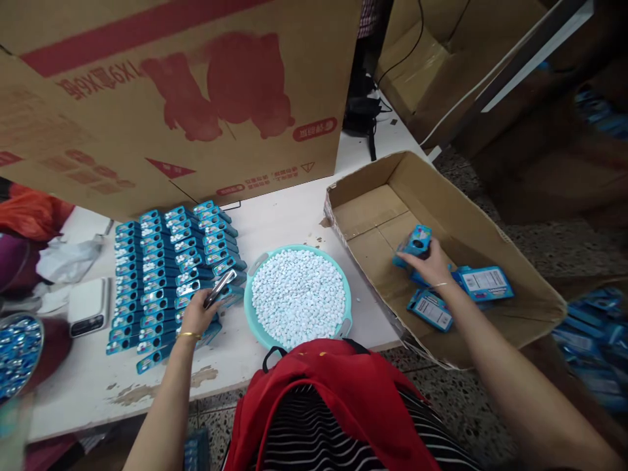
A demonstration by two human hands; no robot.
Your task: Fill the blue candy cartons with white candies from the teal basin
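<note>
My left hand (197, 314) is closed around a dark, elongated object with a shiny metallic edge (220, 289); its exact kind is hard to tell. It is over the near right part of several rows of upright blue packs (157, 271). My right hand (432, 265) reaches into an open cardboard box (373, 212), its fingers closed on a blue pack (418, 241) with a dark round spot. Below that hand, more blue packs (483, 282) lie flat in the box. Between my hands sits a mint-green basin (250, 304) full of small white pellets (297, 297).
A large printed carton (186, 98) stands along the back of the white table (279, 219). At left are a small white scale (88, 304) and a bowl of shiny blue pieces (19, 353). More blue packs (596, 340) lie beyond the box at right.
</note>
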